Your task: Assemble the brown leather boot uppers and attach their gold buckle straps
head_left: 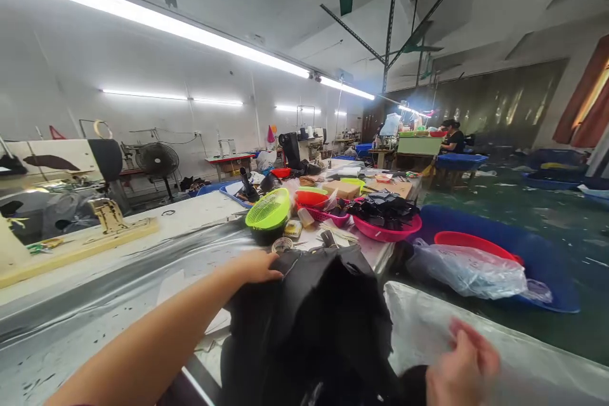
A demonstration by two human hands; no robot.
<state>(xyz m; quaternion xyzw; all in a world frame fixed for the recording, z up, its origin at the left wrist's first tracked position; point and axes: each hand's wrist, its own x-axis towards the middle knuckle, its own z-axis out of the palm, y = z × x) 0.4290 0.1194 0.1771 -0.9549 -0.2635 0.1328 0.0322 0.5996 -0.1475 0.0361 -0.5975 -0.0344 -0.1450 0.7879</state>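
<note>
A large piece of black, leather-like material [314, 304] with a visible seam fills the front middle of the view. It hangs in folds over the near edge of the work table. My left hand [257, 265] reaches across from the left and grips its upper left edge between thumb and fingers. To the right of the material, my right hand [464, 361] is raised and smeared by motion. Its fingers look partly bent, but I cannot make out whether anything is in them. Just beyond the black piece sits a roll of tape [282, 245].
Beyond lie a lime-green basket [269, 208], a pink basket of black pieces [387, 231] and a cardboard box [341, 189]. Sewing machines [61, 162] line the left. At right is a blue tub [552, 279] holding a plastic bag [471, 269]. A person [454, 139] sits far off.
</note>
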